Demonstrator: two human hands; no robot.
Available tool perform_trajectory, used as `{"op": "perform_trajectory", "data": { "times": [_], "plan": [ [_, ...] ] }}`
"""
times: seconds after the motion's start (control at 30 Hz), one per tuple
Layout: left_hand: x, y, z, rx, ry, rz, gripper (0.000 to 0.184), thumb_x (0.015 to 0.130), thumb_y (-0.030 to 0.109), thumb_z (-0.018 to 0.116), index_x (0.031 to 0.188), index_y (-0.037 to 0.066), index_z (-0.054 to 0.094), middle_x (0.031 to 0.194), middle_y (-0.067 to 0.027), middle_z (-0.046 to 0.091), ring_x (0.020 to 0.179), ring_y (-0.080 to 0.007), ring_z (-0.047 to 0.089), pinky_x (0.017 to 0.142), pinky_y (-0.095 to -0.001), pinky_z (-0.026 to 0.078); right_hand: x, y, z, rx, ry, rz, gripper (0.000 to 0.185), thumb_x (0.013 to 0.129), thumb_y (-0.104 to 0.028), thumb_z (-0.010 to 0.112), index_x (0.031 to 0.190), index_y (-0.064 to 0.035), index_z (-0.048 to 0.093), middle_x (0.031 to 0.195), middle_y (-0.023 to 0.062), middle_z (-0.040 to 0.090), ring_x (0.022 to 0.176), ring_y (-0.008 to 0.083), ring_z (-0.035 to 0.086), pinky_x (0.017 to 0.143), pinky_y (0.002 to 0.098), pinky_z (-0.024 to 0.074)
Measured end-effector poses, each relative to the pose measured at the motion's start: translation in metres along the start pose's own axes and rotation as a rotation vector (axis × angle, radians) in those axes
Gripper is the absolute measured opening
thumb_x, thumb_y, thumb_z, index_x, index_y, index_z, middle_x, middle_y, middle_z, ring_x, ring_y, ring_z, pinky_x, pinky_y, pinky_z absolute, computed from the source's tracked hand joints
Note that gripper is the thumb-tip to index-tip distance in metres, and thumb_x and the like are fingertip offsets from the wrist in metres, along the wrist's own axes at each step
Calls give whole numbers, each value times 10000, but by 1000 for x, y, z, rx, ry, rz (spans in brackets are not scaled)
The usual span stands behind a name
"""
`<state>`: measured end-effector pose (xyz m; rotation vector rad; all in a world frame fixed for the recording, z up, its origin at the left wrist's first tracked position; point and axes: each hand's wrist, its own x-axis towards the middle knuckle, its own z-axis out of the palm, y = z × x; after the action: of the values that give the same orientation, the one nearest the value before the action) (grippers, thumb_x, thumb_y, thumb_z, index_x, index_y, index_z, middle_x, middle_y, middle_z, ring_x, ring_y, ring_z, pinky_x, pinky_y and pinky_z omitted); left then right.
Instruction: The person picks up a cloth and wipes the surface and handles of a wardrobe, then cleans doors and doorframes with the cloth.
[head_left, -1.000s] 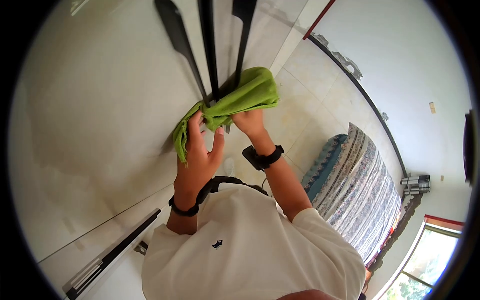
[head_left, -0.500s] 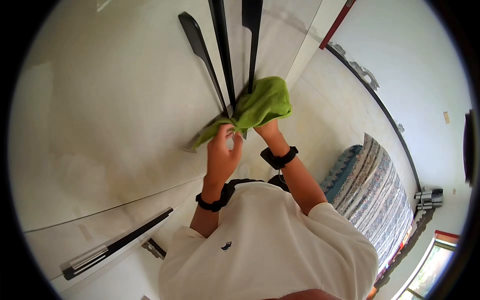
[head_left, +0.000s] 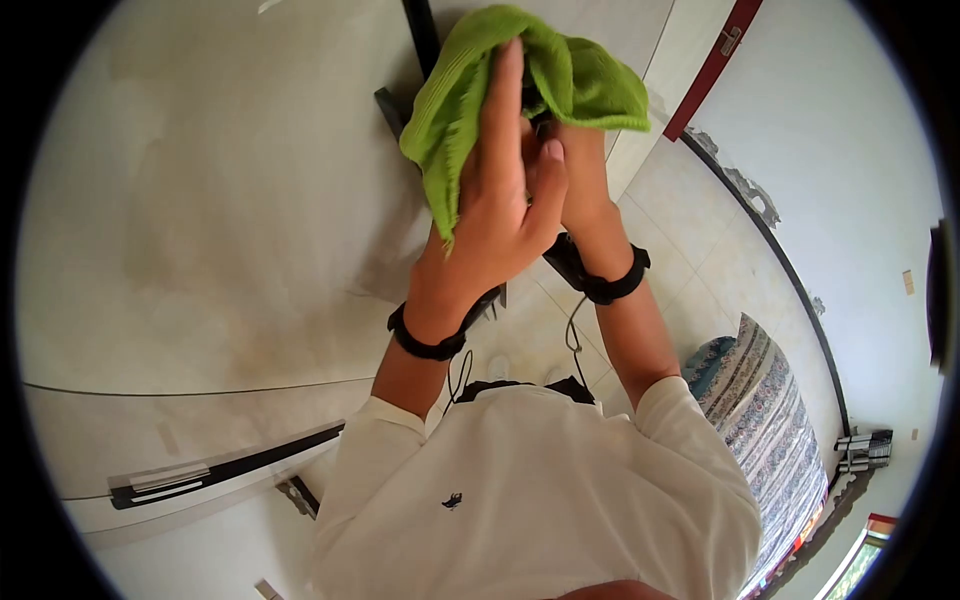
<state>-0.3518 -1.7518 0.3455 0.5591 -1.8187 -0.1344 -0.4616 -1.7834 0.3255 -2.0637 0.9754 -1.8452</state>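
A green cloth [head_left: 600, 85] is bunched in both my hands, high in the head view. My left hand [head_left: 490, 210] is closed on its near side, the index finger stretched up along a fold. My right hand [head_left: 582, 165] reaches under the right part of the cloth, and its fingers are mostly hidden. Something dark shows in the gap between the hands, too covered to name. A long black bar [head_left: 422, 38] emerges behind the cloth at the top, and a shorter black end [head_left: 388, 112] pokes out at its left. Both lie over the pale marbled surface.
The pale marbled surface [head_left: 200, 220] fills the left side. A folded patterned mattress [head_left: 765, 440] stands at the lower right. A dark red frame [head_left: 712, 75] is at the upper right. A black strip [head_left: 225, 470] runs along the lower left, and wires hang near my wrists.
Both hands and the cloth have moved up and nearer the camera. The cloth now hides most of the black bars, three of which showed earlier. My left hand has come across the cloth.
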Motion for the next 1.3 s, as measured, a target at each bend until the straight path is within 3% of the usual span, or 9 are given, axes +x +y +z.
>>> {"op": "perform_trajectory", "data": {
  "times": [0.13,0.3,0.47,0.53,0.6,0.87,0.97,1.23,1.3],
  "plan": [
    [1,-7,15,150,19,-30,581,853,18,542,1399,-17,344,1147,-162,568,959,-249,576,858,-348,468,-11,19,2,-83,10,-185,279,807,-107,625,1063,-10,571,1019,145,598,909,322,554,770,379,456],
    [21,23,-4,225,51,-129,323,864,75,590,1176,14,536,1050,-127,608,938,-218,600,866,-351,457,-46,42,21,260,59,96,300,833,-112,664,1101,-8,580,1040,159,608,922,345,570,794,402,465],
    [7,23,2,175,-26,-310,387,896,140,609,1224,-23,486,1109,-156,579,1031,-277,570,923,-353,431,-55,51,26,68,107,-91,286,858,-126,654,1108,-9,579,1039,175,610,916,382,566,797,420,467],
    [-27,14,26,239,75,-261,554,889,147,621,1325,-70,356,1235,-207,501,1109,-291,527,954,-369,425,-73,53,23,245,-59,162,288,861,-142,653,1110,-15,581,1044,166,615,937,367,572,798,412,467],
    [-73,2,54,89,-13,-420,712,885,148,627,1399,-94,198,1325,-243,416,1192,-316,470,1001,-391,398,-122,97,36,619,-125,350,277,874,-183,628,1106,-35,596,1060,147,623,975,341,575,829,384,468],
    [-208,-14,126,89,-124,-868,783,876,167,621,1455,-55,141,1407,-228,368,1276,-301,400,1055,-395,332,-249,166,28,468,-367,564,333,874,-233,558,1177,-96,582,1179,90,610,1079,286,571,936,369,450],
    [-209,-20,134,-227,67,-1332,778,840,137,664,1453,-44,220,1447,-192,344,1339,-285,334,1077,-379,317,-252,176,2,-59,-669,371,363,864,-272,576,1208,-154,577,1221,48,595,1122,254,558,910,402,444],
    [-88,21,162,-171,448,-798,726,868,82,610,1467,-40,217,1485,-187,293,1358,-287,309,1083,-374,316,-99,161,-58,-128,-396,-2,247,835,-255,618,1048,-131,615,1051,82,629,962,275,583,836,445,430],
    [-70,9,175,79,337,-385,726,887,51,600,1467,-43,173,1459,-195,352,1345,-275,349,1103,-418,295,-70,158,-72,-127,-368,-21,219,840,-252,604,1016,-125,626,965,96,641,895,301,601,808,438,456]
  ]
}}
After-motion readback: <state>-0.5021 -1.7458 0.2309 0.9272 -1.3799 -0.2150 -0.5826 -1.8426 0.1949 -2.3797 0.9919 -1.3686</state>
